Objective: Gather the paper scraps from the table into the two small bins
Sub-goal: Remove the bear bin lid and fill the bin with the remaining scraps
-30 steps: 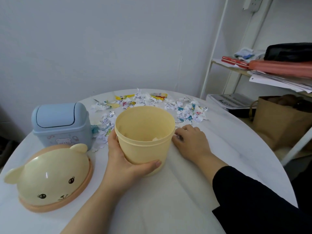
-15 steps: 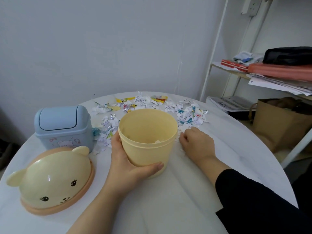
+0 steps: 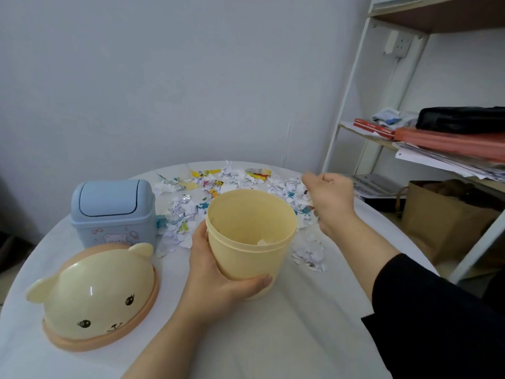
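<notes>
An open yellow bin [image 3: 251, 253] stands at the middle of the round white table [image 3: 287, 337], with a scrap or two inside. My left hand [image 3: 216, 283] grips its left side and base. Torn paper scraps [image 3: 191, 209], white and coloured, lie scattered behind and to the right of the bin. My right hand [image 3: 330, 201] is raised just right of the bin's rim, blurred, fingers curled round a pinch of scraps that show under the palm. A blue bin [image 3: 113, 212] with its swing lid closed stands at the left.
The yellow bin's bear-faced lid [image 3: 95, 299] lies on the table at the front left. A white shelf [image 3: 382, 138] with books and papers stands to the right, and a brown paper bag [image 3: 442, 222] sits on the floor beneath it.
My right hand has lifted off the table beside the bin and closed, rising to rim height at the right. A small cluster of scraps now shows where it rested. The left hand keeps its grip.
</notes>
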